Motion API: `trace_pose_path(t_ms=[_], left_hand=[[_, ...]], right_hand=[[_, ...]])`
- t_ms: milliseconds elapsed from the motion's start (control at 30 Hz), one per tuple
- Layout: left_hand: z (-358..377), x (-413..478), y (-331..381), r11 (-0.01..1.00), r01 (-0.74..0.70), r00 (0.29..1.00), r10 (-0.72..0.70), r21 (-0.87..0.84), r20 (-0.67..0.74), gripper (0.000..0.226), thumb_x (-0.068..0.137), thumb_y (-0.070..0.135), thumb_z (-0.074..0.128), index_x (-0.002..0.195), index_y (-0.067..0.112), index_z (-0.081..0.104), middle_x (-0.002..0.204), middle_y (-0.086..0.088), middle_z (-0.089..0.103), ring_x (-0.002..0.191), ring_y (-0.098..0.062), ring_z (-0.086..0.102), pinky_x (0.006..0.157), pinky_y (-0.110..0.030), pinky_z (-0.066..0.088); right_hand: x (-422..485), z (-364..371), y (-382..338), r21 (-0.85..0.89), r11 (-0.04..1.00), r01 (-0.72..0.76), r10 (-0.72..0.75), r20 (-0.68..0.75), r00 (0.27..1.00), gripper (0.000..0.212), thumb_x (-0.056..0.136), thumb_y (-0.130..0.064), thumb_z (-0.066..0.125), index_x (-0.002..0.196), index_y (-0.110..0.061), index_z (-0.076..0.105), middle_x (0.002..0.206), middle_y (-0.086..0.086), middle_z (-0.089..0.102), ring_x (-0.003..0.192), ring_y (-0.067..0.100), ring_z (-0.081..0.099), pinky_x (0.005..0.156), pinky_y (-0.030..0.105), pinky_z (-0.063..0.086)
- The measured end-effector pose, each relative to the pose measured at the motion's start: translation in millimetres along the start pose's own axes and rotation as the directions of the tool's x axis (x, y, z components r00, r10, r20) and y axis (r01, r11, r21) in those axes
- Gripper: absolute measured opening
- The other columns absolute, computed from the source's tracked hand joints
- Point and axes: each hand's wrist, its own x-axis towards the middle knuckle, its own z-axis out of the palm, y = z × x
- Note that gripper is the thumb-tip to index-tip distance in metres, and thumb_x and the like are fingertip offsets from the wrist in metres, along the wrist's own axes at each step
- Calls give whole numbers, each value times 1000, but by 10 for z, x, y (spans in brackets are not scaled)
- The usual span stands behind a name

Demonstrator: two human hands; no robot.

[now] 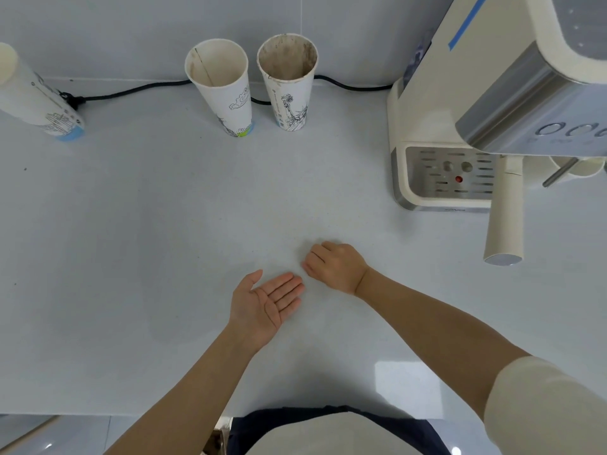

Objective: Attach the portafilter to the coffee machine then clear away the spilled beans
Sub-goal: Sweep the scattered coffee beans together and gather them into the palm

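Observation:
The cream coffee machine (427,103) stands at the right of the pale counter. The portafilter's cream handle (505,218) sticks out from under the machine's head towards me, above the drip tray (450,174). My left hand (262,305) lies palm up and flat on the counter near the middle, fingers apart, with nothing visible in it. Just right of its fingertips, my right hand (335,266) rests knuckles up with fingers curled under; what is beneath it is hidden. No loose beans show on the counter.
Two used paper cups (218,83) (289,77) stand at the back, with a black power cable (131,91) running behind them. A third cup (36,96) leans at the far left. The counter's front edge (131,413) is near my body.

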Motion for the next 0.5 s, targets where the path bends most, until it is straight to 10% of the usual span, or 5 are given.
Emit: trace_pose_path(t_ms=[500], left_hand=[[106, 89, -107, 997, 46, 998, -49, 54, 45, 52, 93, 36, 29, 98, -5, 59, 80, -19, 75, 97, -29, 59, 84, -38, 45]], right_hand=[[74, -45, -28, -127, 940, -316, 307, -82, 948, 59, 89, -25, 38, 31, -14, 43, 28, -3, 42, 21, 14, 38, 29, 10, 24]])
